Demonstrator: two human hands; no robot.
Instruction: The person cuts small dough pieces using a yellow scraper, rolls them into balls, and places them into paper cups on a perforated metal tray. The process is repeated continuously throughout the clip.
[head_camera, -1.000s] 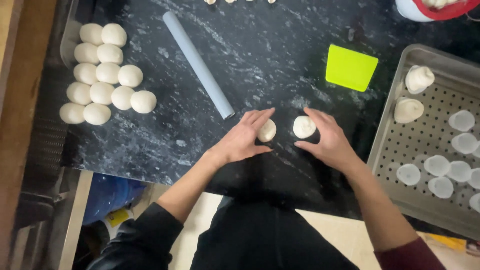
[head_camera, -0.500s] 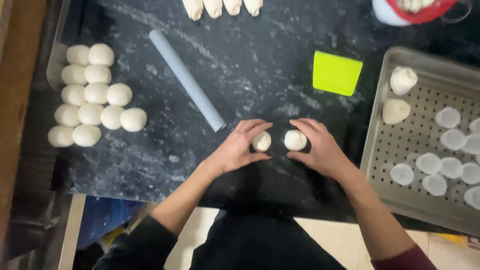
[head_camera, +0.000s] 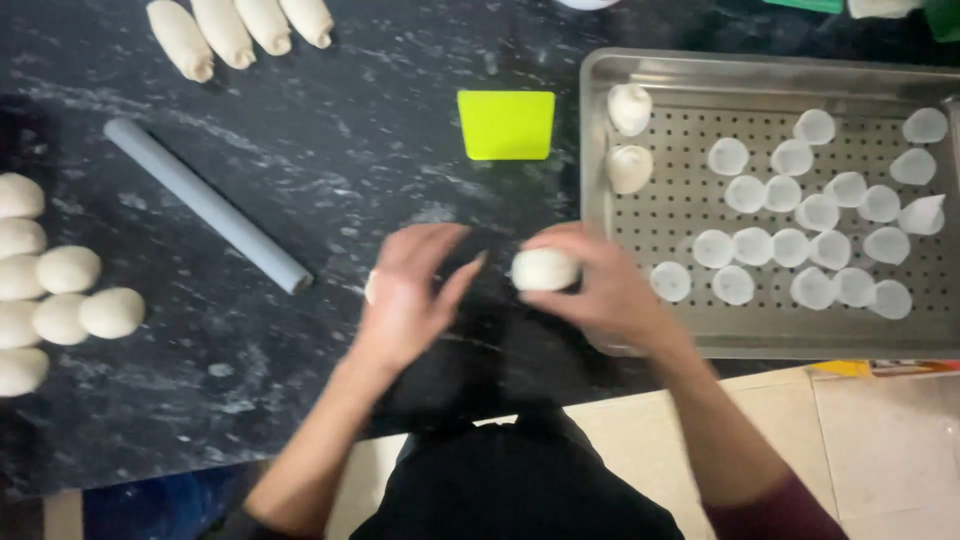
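The right hand (head_camera: 600, 290) has its grip closed around a dough ball (head_camera: 545, 269), held just left of the perforated tray (head_camera: 600, 150). The left hand (head_camera: 405, 300) cups a second piece, mostly hidden, against the dark table (head_camera: 350, 150). This looks like the shaping step; the next move seems to call for a gentle lift toward the tray's paper liners (head_camera: 800, 240).

I see a black stone countertop (head_camera: 330, 130) flecked with white; on it lie a grey rolling pin (head_camera: 205, 203) set diagonally, a yellow-green scraper (head_camera: 506, 124), four oblong dough pieces (head_camera: 240, 28) at the far edge, round dough balls (head_camera: 60, 295) clustered at the left, and a perforated steel tray (head_camera: 740, 72) at the right.
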